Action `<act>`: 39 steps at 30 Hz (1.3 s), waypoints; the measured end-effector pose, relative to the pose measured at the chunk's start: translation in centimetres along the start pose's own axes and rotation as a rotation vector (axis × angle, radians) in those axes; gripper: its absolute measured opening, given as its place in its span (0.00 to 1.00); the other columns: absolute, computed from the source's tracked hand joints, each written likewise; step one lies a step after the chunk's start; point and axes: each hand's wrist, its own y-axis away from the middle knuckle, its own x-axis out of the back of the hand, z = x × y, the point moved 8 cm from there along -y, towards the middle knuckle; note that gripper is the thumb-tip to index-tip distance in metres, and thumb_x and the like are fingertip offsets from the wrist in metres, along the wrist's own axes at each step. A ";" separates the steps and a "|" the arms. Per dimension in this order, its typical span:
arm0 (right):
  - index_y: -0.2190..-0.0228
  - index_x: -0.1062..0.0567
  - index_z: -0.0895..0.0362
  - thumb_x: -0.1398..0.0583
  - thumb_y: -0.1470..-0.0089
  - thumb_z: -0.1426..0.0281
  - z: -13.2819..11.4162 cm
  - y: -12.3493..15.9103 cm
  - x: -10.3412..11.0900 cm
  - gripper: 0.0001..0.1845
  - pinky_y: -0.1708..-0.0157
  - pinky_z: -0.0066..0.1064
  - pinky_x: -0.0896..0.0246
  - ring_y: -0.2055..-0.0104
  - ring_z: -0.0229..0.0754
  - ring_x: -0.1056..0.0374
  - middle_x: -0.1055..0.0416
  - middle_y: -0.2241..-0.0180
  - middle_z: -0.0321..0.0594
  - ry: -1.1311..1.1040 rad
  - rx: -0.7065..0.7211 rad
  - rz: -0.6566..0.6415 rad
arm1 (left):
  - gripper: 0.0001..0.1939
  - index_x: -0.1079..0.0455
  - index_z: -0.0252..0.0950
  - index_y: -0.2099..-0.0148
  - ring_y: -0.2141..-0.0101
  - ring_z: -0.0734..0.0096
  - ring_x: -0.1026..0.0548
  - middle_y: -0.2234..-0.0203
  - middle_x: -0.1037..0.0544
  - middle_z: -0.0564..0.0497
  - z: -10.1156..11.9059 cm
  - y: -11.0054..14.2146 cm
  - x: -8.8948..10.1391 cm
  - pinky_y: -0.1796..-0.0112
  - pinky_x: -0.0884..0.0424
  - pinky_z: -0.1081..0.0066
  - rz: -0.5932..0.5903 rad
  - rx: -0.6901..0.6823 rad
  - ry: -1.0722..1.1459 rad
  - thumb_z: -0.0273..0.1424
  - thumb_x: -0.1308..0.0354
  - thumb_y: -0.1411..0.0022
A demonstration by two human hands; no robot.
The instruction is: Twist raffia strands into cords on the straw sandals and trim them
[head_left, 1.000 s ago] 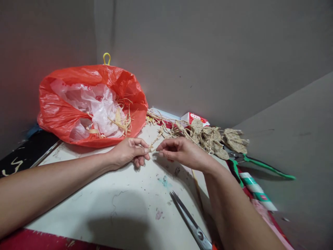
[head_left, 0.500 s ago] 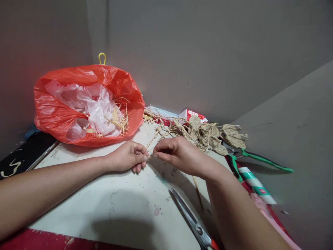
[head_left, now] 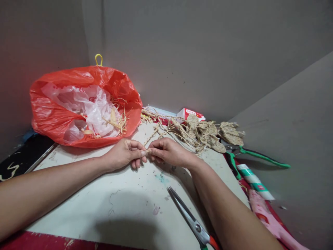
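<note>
My left hand (head_left: 126, 153) and my right hand (head_left: 166, 151) meet fingertip to fingertip over the white tabletop (head_left: 125, 201). Both are closed in a pinch on the end of a thin braided straw cord (head_left: 151, 134), which runs away from me toward the back of the table. My fingers cover the pinched end itself. Beyond my right hand, more cords trail into a pile of small woven straw pieces (head_left: 205, 130). Nearer to me lies a pair of scissors (head_left: 191, 220), beside my right forearm, its blades pointing away.
A red plastic bag (head_left: 52, 114) holding white plastic and straw scraps stands at the back left. Green-handled pliers (head_left: 262, 158), a green-and-white tube (head_left: 256, 182) and a pink item (head_left: 273, 222) line the right edge. A red-and-white box (head_left: 191, 114) sits by the grey wall (head_left: 169, 52).
My right hand has moved left and closed in against my left fingertips. The whole view has shifted slightly.
</note>
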 end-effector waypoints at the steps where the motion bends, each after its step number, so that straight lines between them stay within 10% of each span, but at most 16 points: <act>1: 0.76 0.28 0.60 0.47 0.43 0.66 0.0 0.0 -0.2 0.15 0.81 0.24 0.49 0.82 0.31 0.45 0.35 0.81 0.33 -0.005 -0.013 -0.011 | 0.13 0.31 0.29 0.67 0.83 0.79 0.29 0.76 0.23 0.48 0.1 0.0 0.2 0.82 0.33 0.78 0.028 -0.012 0.009 0.36 0.38 0.46; 10: 0.80 0.33 0.59 0.47 0.45 0.70 -2.1 0.2 0.0 0.14 0.78 0.24 0.51 0.80 0.32 0.47 0.40 0.83 0.31 0.148 0.120 0.142 | 0.06 0.34 0.31 0.69 0.85 0.82 0.32 0.78 0.25 0.52 1.1 0.2 2.0 0.83 0.34 0.78 0.279 -0.092 0.036 0.29 0.43 0.44; 16: 0.77 0.30 0.59 0.48 0.47 0.79 -4.6 1.0 -1.4 0.11 0.74 0.23 0.50 0.77 0.32 0.44 0.34 0.78 0.34 0.374 0.331 0.111 | 0.04 0.35 0.32 0.69 0.85 0.81 0.34 0.80 0.28 0.55 1.0 0.5 1.6 0.82 0.36 0.77 0.290 -0.098 -0.180 0.27 0.47 0.43; 24: 0.80 0.32 0.58 0.46 0.52 0.80 -4.8 1.4 -0.9 0.10 0.75 0.26 0.54 0.78 0.33 0.47 0.36 0.79 0.36 0.646 0.247 0.206 | 0.10 0.29 0.32 0.76 0.78 0.78 0.34 0.83 0.30 0.56 2.7 0.5 0.0 0.74 0.40 0.78 0.109 -0.335 -0.749 0.23 0.48 0.46; 30: 0.75 0.26 0.59 0.46 0.46 0.75 -3.2 0.5 0.4 0.10 0.72 0.25 0.47 0.74 0.35 0.39 0.30 0.76 0.37 0.368 0.282 0.188 | 0.08 0.27 0.32 0.69 0.81 0.80 0.33 0.78 0.25 0.51 1.0 0.1 -0.4 0.77 0.36 0.79 -0.059 -0.168 -0.408 0.30 0.46 0.42; 39: 0.80 0.33 0.58 0.48 0.43 0.70 -2.3 0.2 0.5 0.15 0.78 0.24 0.51 0.81 0.32 0.46 0.40 0.84 0.30 0.174 0.171 0.200 | 0.09 0.30 0.31 0.66 0.83 0.83 0.32 0.76 0.25 0.51 2.1 0.5 1.4 0.81 0.34 0.79 0.203 -0.180 -0.147 0.33 0.42 0.44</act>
